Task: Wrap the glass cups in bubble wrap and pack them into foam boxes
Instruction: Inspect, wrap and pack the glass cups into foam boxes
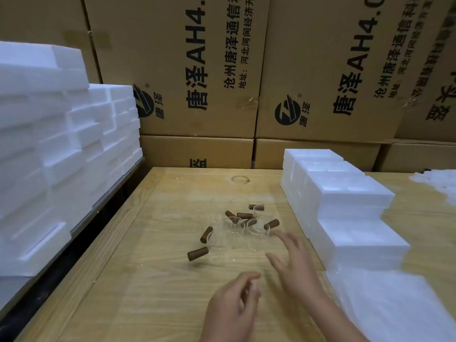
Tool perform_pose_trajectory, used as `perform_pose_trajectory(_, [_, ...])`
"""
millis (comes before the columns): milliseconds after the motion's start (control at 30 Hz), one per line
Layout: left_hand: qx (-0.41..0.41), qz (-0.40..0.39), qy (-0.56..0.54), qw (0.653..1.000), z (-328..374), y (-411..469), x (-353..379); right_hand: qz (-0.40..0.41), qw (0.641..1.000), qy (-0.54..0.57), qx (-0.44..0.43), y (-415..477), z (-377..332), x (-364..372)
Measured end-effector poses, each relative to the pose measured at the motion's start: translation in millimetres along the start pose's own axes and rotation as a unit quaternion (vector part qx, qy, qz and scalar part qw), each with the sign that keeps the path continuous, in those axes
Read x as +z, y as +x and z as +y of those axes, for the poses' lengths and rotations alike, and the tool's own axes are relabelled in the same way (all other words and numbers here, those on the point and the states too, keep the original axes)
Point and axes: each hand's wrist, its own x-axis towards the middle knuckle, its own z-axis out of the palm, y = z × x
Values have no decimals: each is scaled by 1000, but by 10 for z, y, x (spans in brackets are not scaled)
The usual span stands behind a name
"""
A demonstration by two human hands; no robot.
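Observation:
Several clear glass cups [235, 233] with brown wooden handles stand in a cluster in the middle of the wooden table [153, 280]. My right hand [293, 265] hovers just right of and below the cluster, fingers spread, holding nothing. Nearer to me, my left hand [233, 307] has loosely curled fingers with nothing in it. Closed white foam boxes [345, 208] are stacked in a row right of the cups. A pile of bubble wrap sheets [385, 302] lies at the near right.
A tall stack of white foam pieces [49, 149] fills a shelf on the left. Large printed cardboard cartons [222, 70] form a wall behind the table. More white packing material [436, 181] lies at the far right.

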Motion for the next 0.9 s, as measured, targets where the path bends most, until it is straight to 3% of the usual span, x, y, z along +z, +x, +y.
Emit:
perform_pose_trajectory(133, [-68,3,33,997,-169,422,216,-23,995,-54,76,234,-87,333])
perform_pose_trajectory(200, [-74,1,44,996,-243,461,280,-1,996,-59,62,277,-53,434])
perform_pose_trajectory(400, [-47,15,47,998,-348,513,303,54,997,-19,47,249,-48,443])
perform_pose_trajectory(467, [-4,39,54,998,-324,487,300,64,997,-16,41,170,-65,401])
perform_pose_trajectory(633, [108,60,33,992,-319,464,274,160,980,-87,-78,-50,-189,290])
perform_pose_trajectory(800, [81,35,-40,995,-300,529,237,182,949,-175,-191,-249,-236,303])
perform_pose_trajectory(900, [57,70,-73,993,-302,564,217,181,940,-172,-230,-272,-298,327])
